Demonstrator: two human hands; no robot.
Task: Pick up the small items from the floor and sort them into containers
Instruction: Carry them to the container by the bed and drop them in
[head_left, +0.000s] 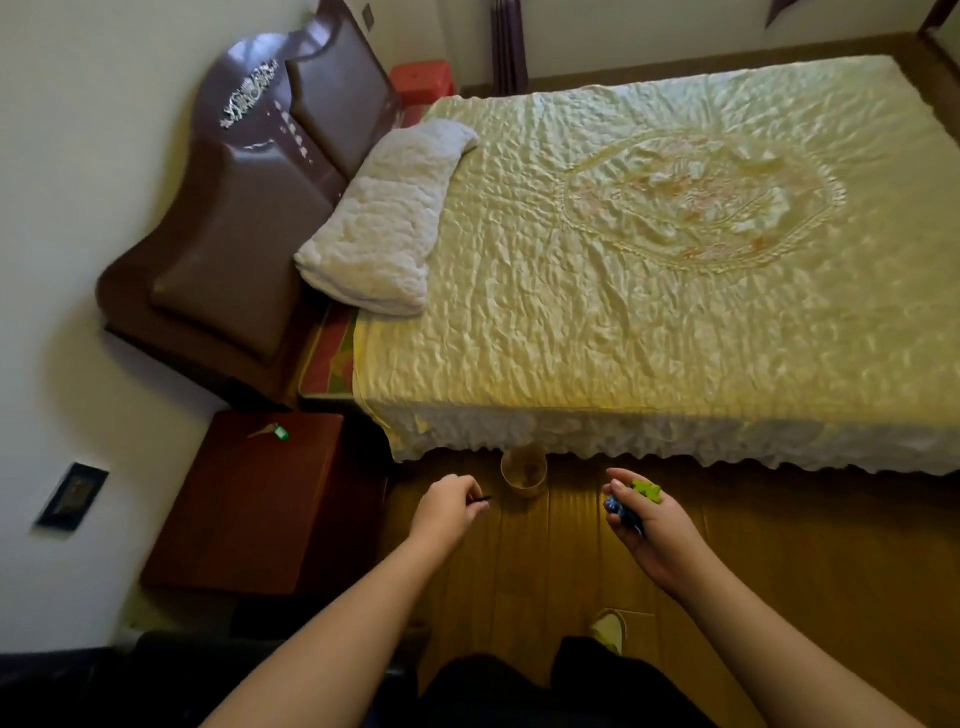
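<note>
My left hand (448, 505) is closed on a thin dark item (482, 499) whose tip sticks out toward a small tan round container (523, 473). That container stands on the wooden floor at the bed's near edge, between my two hands. My right hand (647, 525) is palm-up to the right of the container. It cradles a green item (646, 491) and a dark blue item (621, 512). Both hands hover above the floor.
A bed with a cream quilted cover (649, 270) fills the upper right, its frill hanging to the floor. A red-brown nightstand (260, 499) with a green-tagged key (280, 432) stands on my left. A slipper (609, 630) shows near my dark-clothed legs.
</note>
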